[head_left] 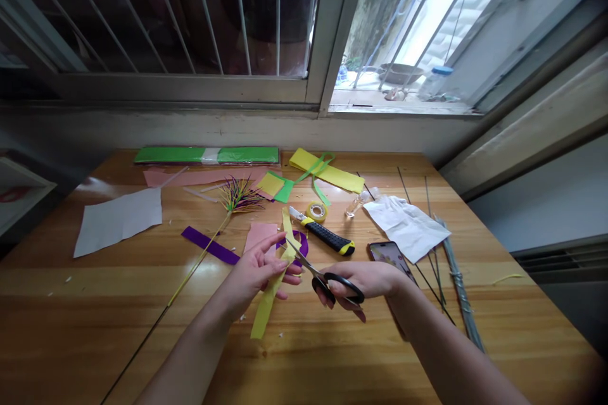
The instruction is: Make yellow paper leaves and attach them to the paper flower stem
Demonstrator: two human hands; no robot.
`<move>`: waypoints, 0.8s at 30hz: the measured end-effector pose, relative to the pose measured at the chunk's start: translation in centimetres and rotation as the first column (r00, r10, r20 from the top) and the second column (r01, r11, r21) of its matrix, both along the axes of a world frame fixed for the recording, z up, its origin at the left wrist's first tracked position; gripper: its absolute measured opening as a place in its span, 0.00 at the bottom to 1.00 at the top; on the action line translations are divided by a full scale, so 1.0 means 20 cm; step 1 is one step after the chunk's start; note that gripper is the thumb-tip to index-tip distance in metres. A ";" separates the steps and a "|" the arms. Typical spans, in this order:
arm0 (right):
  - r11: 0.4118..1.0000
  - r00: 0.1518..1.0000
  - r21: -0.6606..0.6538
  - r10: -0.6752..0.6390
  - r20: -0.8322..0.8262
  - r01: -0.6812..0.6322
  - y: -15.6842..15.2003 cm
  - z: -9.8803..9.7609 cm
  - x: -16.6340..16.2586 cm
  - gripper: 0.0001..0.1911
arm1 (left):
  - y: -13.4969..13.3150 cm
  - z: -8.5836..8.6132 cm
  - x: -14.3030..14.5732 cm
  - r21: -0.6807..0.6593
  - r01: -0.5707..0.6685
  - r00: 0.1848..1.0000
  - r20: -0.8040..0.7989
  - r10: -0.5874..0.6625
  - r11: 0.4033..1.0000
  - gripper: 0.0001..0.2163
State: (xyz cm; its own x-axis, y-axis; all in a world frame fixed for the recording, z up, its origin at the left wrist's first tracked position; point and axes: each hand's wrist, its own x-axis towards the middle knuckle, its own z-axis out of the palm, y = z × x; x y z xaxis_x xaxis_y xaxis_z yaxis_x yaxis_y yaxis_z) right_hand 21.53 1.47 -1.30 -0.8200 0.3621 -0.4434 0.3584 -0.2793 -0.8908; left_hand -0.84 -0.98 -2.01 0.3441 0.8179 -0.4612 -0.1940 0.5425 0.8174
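Note:
Between the fingers of my left hand is a long yellow paper strip, its lower end hanging toward me and its upper end pointing at the window. My right hand grips black-handled scissors by the loops. The scissor blades reach the strip near my left fingertips; whether they cut into it I cannot tell. Just beyond lie a pink paper piece and a curled purple strip, partly covered by my fingers. A black and yellow utility knife rests beside a roll of tape.
A wire stem with a fringed multicoloured head lies at left, near a flat purple strip and white paper. Folded green paper and yellow paper lie at the back. A phone, white tissue and wires are at right.

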 end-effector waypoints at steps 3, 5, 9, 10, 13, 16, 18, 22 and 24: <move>1.000 1.000 0.024 0.009 0.005 -0.009 0.00 -0.01 0.00 0.29 | 0.00 -0.01 0.00 -0.008 0.011 1.000 0.007 -0.011 1.000 0.33; 0.999 1.000 0.032 0.005 -0.001 -0.005 0.01 -0.02 0.00 0.29 | 0.00 -0.01 0.00 -0.017 0.020 1.000 0.007 -0.020 1.000 0.33; 0.997 0.998 0.024 0.069 0.011 -0.070 0.03 -0.05 0.00 0.31 | 0.00 -0.01 -0.01 -0.029 0.045 0.999 0.004 -0.045 0.999 0.33; 0.995 0.995 0.021 0.093 0.020 -0.094 0.04 -0.05 0.00 0.32 | 0.00 -0.01 -0.01 -0.029 0.051 0.999 0.001 -0.051 0.998 0.32; 0.993 0.992 0.014 0.120 0.031 -0.121 0.05 -0.07 0.02 0.33 | 0.00 0.00 -0.01 -0.027 0.061 0.998 -0.021 -0.062 0.998 0.31; 0.992 0.992 0.024 0.121 0.020 -0.122 0.06 -0.06 0.02 0.31 | 0.00 0.01 -0.01 -0.038 0.069 0.997 -0.030 -0.071 0.997 0.31; 0.993 0.993 0.037 0.115 0.021 -0.116 0.06 -0.05 0.03 0.31 | 0.00 0.00 -0.01 -0.051 0.076 0.997 -0.023 -0.078 0.996 0.31; 0.992 0.993 0.042 0.114 0.028 -0.115 0.06 -0.05 0.03 0.30 | 0.00 0.00 -0.02 -0.062 0.077 0.997 -0.016 -0.078 0.995 0.29; 0.991 0.992 0.045 0.123 0.040 -0.124 0.06 -0.06 0.03 0.31 | 0.00 0.00 -0.02 -0.060 0.073 0.997 -0.025 -0.074 0.996 0.29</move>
State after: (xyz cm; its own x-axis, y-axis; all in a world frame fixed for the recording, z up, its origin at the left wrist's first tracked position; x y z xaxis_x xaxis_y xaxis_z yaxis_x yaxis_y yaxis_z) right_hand 22.11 2.70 -2.49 -0.8430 0.2805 -0.4589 0.4205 -0.1883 -0.8875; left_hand -1.34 -1.07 -1.97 0.3893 0.7617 -0.5179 -0.1301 0.6021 0.7877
